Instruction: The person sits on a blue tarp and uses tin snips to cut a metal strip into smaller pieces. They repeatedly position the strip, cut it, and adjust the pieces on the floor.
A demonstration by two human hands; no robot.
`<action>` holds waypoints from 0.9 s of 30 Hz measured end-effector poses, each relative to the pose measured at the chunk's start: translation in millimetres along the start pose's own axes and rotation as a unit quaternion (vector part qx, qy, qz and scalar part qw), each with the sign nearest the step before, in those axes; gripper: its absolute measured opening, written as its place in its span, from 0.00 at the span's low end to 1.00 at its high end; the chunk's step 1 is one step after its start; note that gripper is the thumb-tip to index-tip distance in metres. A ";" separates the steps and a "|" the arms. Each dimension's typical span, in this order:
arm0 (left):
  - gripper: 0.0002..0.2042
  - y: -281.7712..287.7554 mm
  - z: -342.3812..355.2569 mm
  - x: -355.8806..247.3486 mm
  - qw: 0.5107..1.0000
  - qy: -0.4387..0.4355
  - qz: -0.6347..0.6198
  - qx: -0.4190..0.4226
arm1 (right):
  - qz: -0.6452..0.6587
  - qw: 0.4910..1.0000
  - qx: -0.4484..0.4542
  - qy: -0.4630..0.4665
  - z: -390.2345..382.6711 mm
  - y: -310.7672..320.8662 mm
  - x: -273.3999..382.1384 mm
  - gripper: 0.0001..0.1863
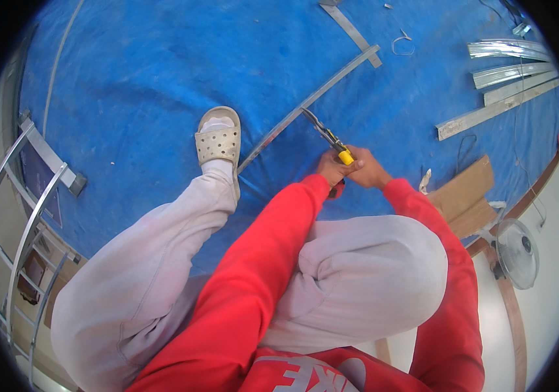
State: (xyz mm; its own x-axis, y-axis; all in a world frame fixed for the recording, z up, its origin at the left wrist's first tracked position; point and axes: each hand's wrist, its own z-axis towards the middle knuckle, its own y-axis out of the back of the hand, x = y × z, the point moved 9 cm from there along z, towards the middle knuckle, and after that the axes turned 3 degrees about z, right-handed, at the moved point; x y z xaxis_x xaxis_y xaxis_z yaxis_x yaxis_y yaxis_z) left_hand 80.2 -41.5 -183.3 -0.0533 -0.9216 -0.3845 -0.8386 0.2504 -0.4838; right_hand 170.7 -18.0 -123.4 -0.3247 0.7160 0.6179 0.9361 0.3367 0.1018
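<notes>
My left hand (332, 168) and my right hand (370, 172) meet in front of my raised knee, both closed about the handle end of a pair of tin snips (329, 135). The snips have dark metal blades and a yellow grip, and point up and left. Their tip is close to a long, thin metal strip (312, 98) lying on the blue sheet. A small red and black part (337, 190) shows below my left hand; I cannot tell whether it belongs to the snips. My fingers hide much of the handles.
A blue sheet (142, 98) covers the floor. Another metal strip (351, 29) touches the long strip's far end. Several metal channels (511, 77) lie at the right, near brown cardboard (462, 196) and a round fan (516, 253). A metal ladder (24, 215) stands at the left. My sandalled foot (218, 140) is beside the strip.
</notes>
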 end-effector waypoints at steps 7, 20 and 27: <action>0.27 -6.2 2.4 1.7 0.999 -0.007 -0.041 0.006 | -0.014 0.999 -0.015 0.026 4.2 6.1 -6.3 0.20; 0.34 -21.7 0.1 9.5 0.983 0.010 -0.182 0.010 | 0.046 0.998 0.037 -0.029 -6.0 5.8 -16.6 0.27; 0.26 -19.5 1.5 10.4 0.993 -0.002 -0.120 0.016 | 0.028 0.998 -0.052 0.038 -22.2 5.5 -10.9 0.30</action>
State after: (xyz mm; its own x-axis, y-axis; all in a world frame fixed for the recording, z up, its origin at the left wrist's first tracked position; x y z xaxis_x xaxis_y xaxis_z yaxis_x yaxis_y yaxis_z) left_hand 96.9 -55.5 -179.1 0.1476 -0.9548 -0.2580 -0.8096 0.0332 -0.5860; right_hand 182.4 -37.5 -112.2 -0.2643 0.6817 0.6822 0.9627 0.2292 0.1439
